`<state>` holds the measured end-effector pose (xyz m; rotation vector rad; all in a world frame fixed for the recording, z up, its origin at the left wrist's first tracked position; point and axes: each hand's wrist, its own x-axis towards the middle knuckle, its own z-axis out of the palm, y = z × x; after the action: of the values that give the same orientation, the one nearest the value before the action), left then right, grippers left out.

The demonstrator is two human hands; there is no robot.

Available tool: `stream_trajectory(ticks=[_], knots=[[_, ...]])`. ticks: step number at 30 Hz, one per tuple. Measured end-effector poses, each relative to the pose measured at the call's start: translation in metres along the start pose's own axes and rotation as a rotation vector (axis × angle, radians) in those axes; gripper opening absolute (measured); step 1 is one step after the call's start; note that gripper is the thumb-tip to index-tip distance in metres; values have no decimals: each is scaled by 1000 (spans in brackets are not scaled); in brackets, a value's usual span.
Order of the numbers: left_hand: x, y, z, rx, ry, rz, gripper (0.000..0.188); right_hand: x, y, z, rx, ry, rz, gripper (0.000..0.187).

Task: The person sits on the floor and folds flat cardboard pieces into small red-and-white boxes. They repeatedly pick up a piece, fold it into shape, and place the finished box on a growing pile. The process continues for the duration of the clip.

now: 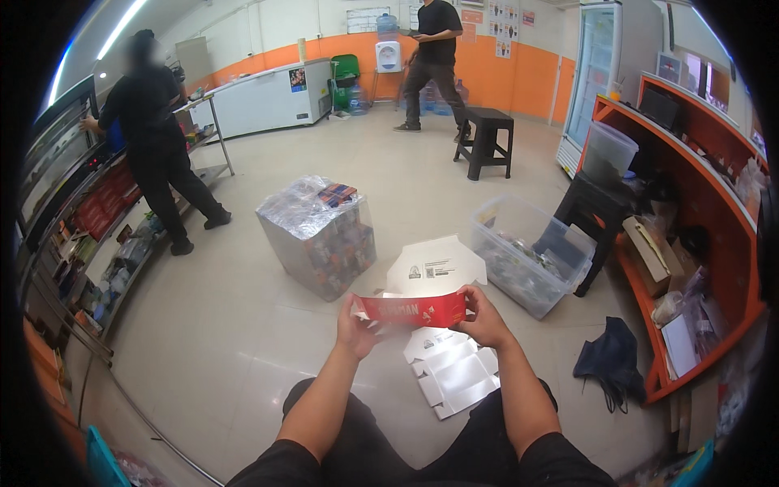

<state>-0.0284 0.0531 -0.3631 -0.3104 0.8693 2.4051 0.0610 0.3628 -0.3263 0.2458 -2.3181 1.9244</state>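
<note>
1. 2 bare hands hold 1 red carton (pixel 414 311) above the floor (pixel 219 349), beyond the wearer's knees.
2. The left hand (pixel 353 331) pinches the carton's left end; the right hand (pixel 487 321) pinches its right end.
3. The carton's long axis runs left to right, nearly level; 1 long printed side faces the wearer.
4. That side bears large pale lettering, upright to the wearer, and small pale drawings toward its right end.
5. 2 flat white cardboard pieces lie on the floor. The far sheet (pixel 438 264) carries small dark print and a square code; the near sheet (pixel 458 375) has a small dark mark toward its far end.
6. Left of the far sheet stands a wrapped bundle (pixel 312 243), colourful packs showing through; right of it, a clear tub (pixel 507 264). Toward the floor's right edge, dark cloth (pixel 608 361) lies beside the orange shelf (pixel 704 357).
</note>
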Motion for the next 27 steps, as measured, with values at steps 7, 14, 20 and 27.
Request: stream_trajectory(ticks=[7,14,20,27], knots=[[33,-1,-31,15,-51,355,22,19,34,11,-337,254,-123,81],[52,-3,-35,147,469,701,35,8,56,-6,-86,281,478,53],[100,-44,-58,288,828,634,29,2,110,5,-527,-62,516,46],[214,-112,-68,693,927,640,25,8,115,21,-595,-203,426,53]])
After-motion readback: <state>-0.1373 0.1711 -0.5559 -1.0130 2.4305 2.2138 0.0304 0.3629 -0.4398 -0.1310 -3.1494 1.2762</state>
